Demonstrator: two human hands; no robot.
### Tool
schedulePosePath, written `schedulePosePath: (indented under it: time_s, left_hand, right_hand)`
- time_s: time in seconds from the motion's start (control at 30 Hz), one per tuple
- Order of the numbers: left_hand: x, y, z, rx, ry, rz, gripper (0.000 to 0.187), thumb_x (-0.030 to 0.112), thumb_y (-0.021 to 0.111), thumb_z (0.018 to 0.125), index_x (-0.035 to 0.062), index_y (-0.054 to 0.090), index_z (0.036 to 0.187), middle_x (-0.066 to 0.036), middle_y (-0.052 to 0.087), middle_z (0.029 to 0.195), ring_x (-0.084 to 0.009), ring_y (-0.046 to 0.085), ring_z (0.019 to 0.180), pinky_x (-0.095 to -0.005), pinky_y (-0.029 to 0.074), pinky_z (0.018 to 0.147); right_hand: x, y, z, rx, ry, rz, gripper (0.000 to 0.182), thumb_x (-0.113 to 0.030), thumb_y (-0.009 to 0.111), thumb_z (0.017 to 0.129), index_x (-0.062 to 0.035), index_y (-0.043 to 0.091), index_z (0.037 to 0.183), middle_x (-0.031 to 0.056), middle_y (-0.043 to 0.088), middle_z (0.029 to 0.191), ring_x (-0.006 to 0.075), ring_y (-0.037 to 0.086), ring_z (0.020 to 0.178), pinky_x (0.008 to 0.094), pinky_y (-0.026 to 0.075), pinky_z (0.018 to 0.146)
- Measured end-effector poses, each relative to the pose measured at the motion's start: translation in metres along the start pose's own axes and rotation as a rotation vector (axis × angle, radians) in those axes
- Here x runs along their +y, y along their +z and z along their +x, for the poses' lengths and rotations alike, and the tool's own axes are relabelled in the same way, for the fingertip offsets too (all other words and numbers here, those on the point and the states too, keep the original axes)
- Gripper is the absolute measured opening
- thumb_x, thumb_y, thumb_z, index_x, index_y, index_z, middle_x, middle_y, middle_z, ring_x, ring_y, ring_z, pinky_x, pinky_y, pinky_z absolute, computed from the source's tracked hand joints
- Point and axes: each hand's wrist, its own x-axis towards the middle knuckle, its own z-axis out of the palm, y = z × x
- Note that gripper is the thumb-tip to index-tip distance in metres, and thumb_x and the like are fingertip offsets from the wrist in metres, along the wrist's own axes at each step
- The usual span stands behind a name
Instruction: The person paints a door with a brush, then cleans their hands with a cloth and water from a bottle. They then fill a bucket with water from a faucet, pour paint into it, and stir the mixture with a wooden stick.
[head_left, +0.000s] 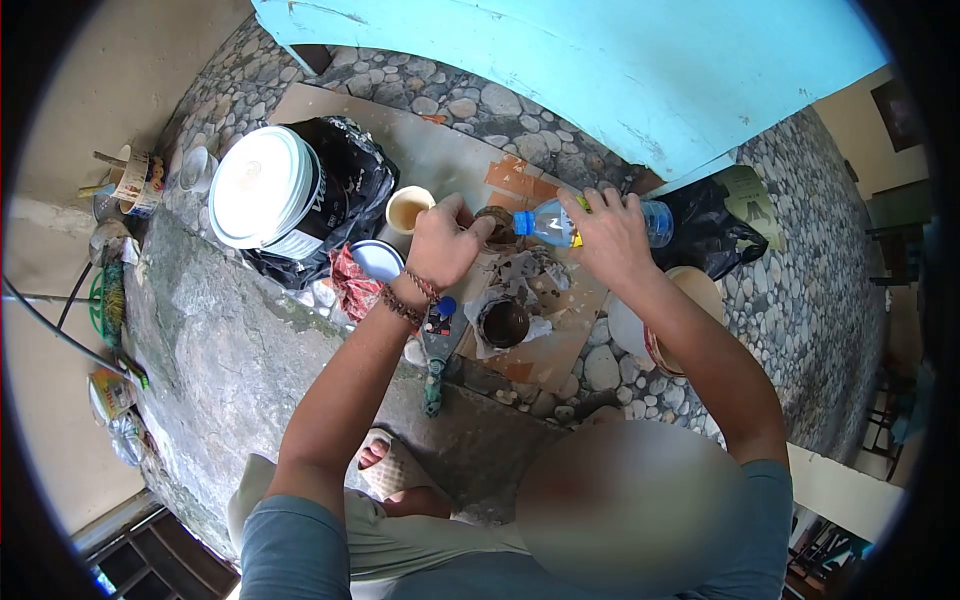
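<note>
The plastic bottle (550, 224) lies sideways, clasped in the right hand (610, 235), its neck beside a brown container (493, 220) the left hand (447, 242) pinches; any pouring is unclear. Below, a dark-filled pot (505, 324) sits towards the cardboard's (552, 362) near edge.

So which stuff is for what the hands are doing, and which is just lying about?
Probably for the job:
bottle in the right hand
brown thing in the left hand

Probably just lying about:
white bucket
red cloth

Blurred round shape (630, 508), blue panel (590, 70) cropped
</note>
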Motion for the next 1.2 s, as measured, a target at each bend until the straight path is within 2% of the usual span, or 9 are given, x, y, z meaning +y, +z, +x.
schedulePosePath:
  time_s: [0.33, 1.07, 1.13, 1.2]
  left_hand:
    - [0.0, -0.001, 0.0, -0.005, -0.007, -0.003, 0.028, 0.021, 0.07, 0.076, -0.0049, 0.059, 0.076, -0.014, 0.061, 0.063, -0.0192, 0.056, 0.058, -0.0325, 0.045, 0.057]
    - [0.002, -0.002, -0.002, -0.003, -0.009, 0.011, 0.029, 0.022, 0.07, 0.076, -0.0049, 0.06, 0.076, -0.015, 0.062, 0.064, -0.0201, 0.057, 0.058, -0.0325, 0.045, 0.058]
    - [0.003, -0.002, -0.001, 0.021, 0.019, -0.005, 0.03, 0.023, 0.069, 0.076, -0.0041, 0.056, 0.071, -0.023, 0.058, 0.061, -0.0357, 0.06, 0.059, -0.0401, 0.048, 0.059]
    - [0.004, -0.002, -0.002, 0.02, 0.021, -0.006, 0.03, 0.023, 0.069, 0.076, -0.0041, 0.056, 0.071, -0.022, 0.058, 0.061, -0.0354, 0.06, 0.059, -0.04, 0.048, 0.059]
  right_hand:
    - [0.001, -0.005, 0.001, -0.005, 0.001, -0.022, 0.061, -0.018, 0.075, 0.064, -0.0098, 0.055, 0.122, 0.0105, 0.064, 0.096, 0.0261, 0.058, 0.093, 0.0414, 0.039, 0.077]
    - [0.002, -0.008, 0.004, 0.003, 0.01, -0.037, 0.061, -0.018, 0.075, 0.062, -0.0102, 0.056, 0.12, 0.009, 0.064, 0.095, 0.0251, 0.058, 0.093, 0.04, 0.039, 0.076]
    - [0.0, -0.014, 0.005, -0.136, 0.062, -0.016, 0.073, -0.021, 0.081, 0.061, -0.0106, 0.053, 0.128, 0.0099, 0.061, 0.107, 0.0254, 0.055, 0.102, 0.041, 0.039, 0.082]
    - [0.001, -0.01, 0.004, -0.065, 0.038, -0.029, 0.068, -0.02, 0.079, 0.061, -0.0106, 0.055, 0.123, 0.0091, 0.062, 0.101, 0.0248, 0.056, 0.098, 0.0405, 0.039, 0.079]
